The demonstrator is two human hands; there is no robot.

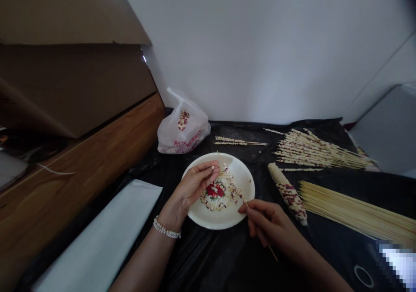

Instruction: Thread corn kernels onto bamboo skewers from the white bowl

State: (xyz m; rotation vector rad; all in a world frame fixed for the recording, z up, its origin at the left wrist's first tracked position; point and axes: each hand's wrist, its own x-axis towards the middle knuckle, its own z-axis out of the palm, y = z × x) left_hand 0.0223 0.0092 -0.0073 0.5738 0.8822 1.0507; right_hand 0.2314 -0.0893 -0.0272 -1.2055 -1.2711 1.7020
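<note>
My right hand [266, 219] grips a thin wooden skewer [232, 182] slantwise. Cream and dark red corn kernels are threaded along its upper part, and its bare end sticks out below my fingers. Over the white bowl [220, 223], my left hand [196, 183] is turned palm up, with a pale corn kernel [212, 167] at its fingertips. Loose kernels lie in the bowl around a red and green flower print on its bottom. My left palm may hold more kernels, but I cannot make that out.
Behind the bowl stands a white plastic bag [185, 129] of kernels. Finished skewers [302, 149] are piled at the back right, with a few [230, 141] nearer the middle. A partly stripped corn cob [289, 194] lies beside bare skewers [354, 212]. A cardboard box [78, 84] is at left.
</note>
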